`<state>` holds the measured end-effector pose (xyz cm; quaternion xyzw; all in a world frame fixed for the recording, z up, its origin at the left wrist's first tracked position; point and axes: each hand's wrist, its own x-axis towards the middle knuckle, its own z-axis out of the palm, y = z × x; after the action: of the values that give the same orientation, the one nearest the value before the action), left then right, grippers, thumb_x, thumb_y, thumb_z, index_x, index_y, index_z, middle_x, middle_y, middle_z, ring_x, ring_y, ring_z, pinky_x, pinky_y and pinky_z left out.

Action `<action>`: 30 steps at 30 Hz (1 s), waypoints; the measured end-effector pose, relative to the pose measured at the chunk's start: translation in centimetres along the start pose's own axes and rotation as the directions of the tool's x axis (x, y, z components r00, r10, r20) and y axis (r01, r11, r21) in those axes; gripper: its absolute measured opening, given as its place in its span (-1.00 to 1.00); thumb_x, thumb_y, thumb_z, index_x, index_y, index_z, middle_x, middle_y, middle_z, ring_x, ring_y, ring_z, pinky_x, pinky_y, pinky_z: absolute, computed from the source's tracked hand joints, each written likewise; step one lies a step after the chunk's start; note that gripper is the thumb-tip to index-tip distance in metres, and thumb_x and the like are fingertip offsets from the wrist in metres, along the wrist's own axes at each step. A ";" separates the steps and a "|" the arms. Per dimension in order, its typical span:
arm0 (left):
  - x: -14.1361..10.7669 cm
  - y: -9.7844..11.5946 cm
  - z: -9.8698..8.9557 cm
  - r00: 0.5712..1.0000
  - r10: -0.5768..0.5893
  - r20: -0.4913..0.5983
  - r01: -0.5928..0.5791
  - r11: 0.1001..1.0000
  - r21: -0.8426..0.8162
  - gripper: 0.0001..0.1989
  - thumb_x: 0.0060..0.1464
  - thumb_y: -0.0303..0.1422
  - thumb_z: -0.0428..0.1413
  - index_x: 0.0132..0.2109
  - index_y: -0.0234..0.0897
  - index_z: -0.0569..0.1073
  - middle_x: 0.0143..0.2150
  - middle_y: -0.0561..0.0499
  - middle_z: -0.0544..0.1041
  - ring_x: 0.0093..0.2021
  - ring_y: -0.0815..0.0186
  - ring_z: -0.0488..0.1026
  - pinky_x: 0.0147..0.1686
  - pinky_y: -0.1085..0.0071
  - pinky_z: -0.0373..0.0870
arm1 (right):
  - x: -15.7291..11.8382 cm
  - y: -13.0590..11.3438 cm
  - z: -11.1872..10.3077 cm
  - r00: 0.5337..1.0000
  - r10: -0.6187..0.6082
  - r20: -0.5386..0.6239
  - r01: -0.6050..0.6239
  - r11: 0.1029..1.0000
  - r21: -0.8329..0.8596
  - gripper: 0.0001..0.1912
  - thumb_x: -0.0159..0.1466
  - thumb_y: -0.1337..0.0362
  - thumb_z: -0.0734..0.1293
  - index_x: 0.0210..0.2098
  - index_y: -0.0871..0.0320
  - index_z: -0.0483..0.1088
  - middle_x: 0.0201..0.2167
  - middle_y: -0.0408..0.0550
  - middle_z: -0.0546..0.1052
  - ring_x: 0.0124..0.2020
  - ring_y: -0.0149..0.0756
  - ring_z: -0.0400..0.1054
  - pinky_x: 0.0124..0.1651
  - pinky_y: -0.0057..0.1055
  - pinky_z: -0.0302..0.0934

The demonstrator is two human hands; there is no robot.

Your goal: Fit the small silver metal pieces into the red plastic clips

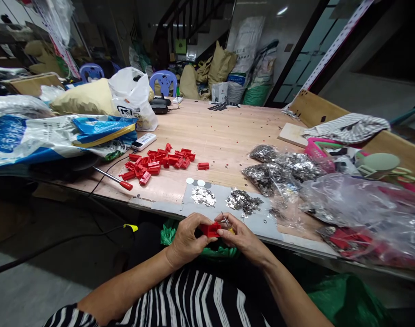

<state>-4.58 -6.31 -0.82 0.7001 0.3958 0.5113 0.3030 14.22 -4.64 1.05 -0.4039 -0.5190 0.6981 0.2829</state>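
My left hand is closed around a red plastic part just off the table's front edge. My right hand pinches a thin metal-tipped tool with a yellow handle, its fingertips against the right end of that part. Beyond my hands, a grey mat bears a pile of shiny metal pieces and a darker metal pile. Several more red parts lie heaped on the table at the left, and a single red part lies apart.
Plastic bags of metal pieces and a pink basket stand at the right. A red-handled lever sticks out over the left front edge, near a white device and large sacks. A green bag hangs below my hands.
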 end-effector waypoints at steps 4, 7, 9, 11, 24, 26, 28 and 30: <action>-0.2 -0.8 -0.4 0.997 -0.078 0.022 0.081 0.974 -0.210 -0.71 -0.14 -0.40 0.33 -0.24 -0.28 0.44 -0.32 0.00 0.55 -0.31 0.32 0.50 -0.27 0.42 0.43 | 0.0 0.5 0.6 0.999 0.036 0.011 -0.037 0.995 0.097 -0.62 0.15 0.07 0.38 -0.14 0.09 0.23 -0.52 -0.30 0.25 -0.61 -0.56 -0.04 -0.57 -0.57 -0.20; -0.4 -1.6 -0.5 0.983 -0.180 0.029 0.175 0.890 -0.420 -0.67 -0.18 -0.39 0.35 -0.25 -0.28 0.42 -0.29 0.00 0.55 -0.27 0.31 0.52 -0.23 0.39 0.46 | 0.4 0.8 0.8 0.999 0.043 0.009 -0.044 0.993 0.108 -0.60 0.13 0.04 0.38 -0.16 0.08 0.23 -0.55 -0.31 0.24 -0.64 -0.57 -0.04 -0.59 -0.58 -0.21; -0.5 -2.0 -0.5 0.963 -0.268 0.022 0.243 0.832 -0.499 -0.66 -0.19 -0.38 0.35 -0.26 -0.29 0.40 -0.28 0.00 0.54 -0.26 0.30 0.52 -0.21 0.38 0.47 | 0.9 0.7 0.4 0.999 0.043 -0.006 -0.043 0.999 0.011 -0.59 0.14 0.02 0.37 -0.15 0.08 0.22 -0.50 -0.28 0.32 -0.64 -0.56 0.04 -0.59 -0.58 -0.13; -0.5 -2.2 -0.4 0.936 -0.351 0.011 0.305 0.799 -0.519 -0.66 -0.19 -0.39 0.35 -0.26 -0.30 0.39 -0.28 0.01 0.54 -0.26 0.31 0.52 -0.19 0.38 0.47 | 1.7 0.2 -0.3 0.995 -0.007 -0.103 -0.014 0.979 -0.203 -0.63 0.18 0.01 0.32 -0.15 0.09 0.24 -0.38 -0.17 0.41 -0.59 -0.50 0.17 -0.55 -0.54 0.01; -0.1 -2.5 -1.1 0.918 -0.367 -0.151 0.321 0.910 -0.261 -0.70 -0.10 -0.34 0.30 -0.20 -0.26 0.42 -0.23 0.03 0.51 -0.21 0.30 0.50 -0.13 0.36 0.43 | 7.6 -1.3 -1.5 0.877 -0.304 -0.373 -0.323 0.204 -0.924 -0.89 0.28 0.32 0.23 -0.27 0.19 0.37 -0.28 0.08 0.52 -0.23 -0.20 0.38 -0.22 -0.39 0.10; -0.2 -2.6 -1.2 0.913 -0.379 -0.154 0.331 0.906 -0.264 -0.70 -0.10 -0.34 0.30 -0.20 -0.26 0.42 -0.23 0.03 0.51 -0.22 0.30 0.50 -0.13 0.35 0.43 | 7.9 -1.1 -1.7 0.877 -0.301 -0.373 -0.321 0.210 -0.924 -0.90 0.27 0.32 0.23 -0.28 0.19 0.36 -0.27 0.08 0.52 -0.24 -0.19 0.38 -0.24 -0.38 0.09; -0.2 -2.6 -1.2 0.902 -0.402 -0.157 0.347 0.891 -0.292 -0.69 -0.12 -0.35 0.31 -0.20 -0.26 0.42 -0.23 0.03 0.52 -0.22 0.30 0.50 -0.13 0.35 0.43 | 8.0 -1.2 -1.9 0.882 -0.298 -0.365 -0.308 0.222 -0.925 -0.92 0.26 0.32 0.23 -0.31 0.18 0.35 -0.30 0.05 0.52 -0.25 -0.21 0.37 -0.25 -0.40 0.08; -0.1 -2.7 -1.2 0.885 -0.441 -0.148 0.365 0.855 -0.370 -0.67 -0.13 -0.36 0.32 -0.20 -0.26 0.40 -0.23 0.03 0.52 -0.22 0.30 0.51 -0.12 0.34 0.44 | 7.9 -1.4 -2.1 0.885 -0.300 -0.355 -0.291 0.239 -0.926 -0.93 0.26 0.33 0.22 -0.32 0.16 0.33 -0.32 0.01 0.52 -0.27 -0.24 0.37 -0.25 -0.41 0.08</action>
<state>-6.36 -5.03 -2.73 0.4766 0.4747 0.5716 0.4698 11.89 3.25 -0.01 -0.6429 -0.7533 0.1060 0.0895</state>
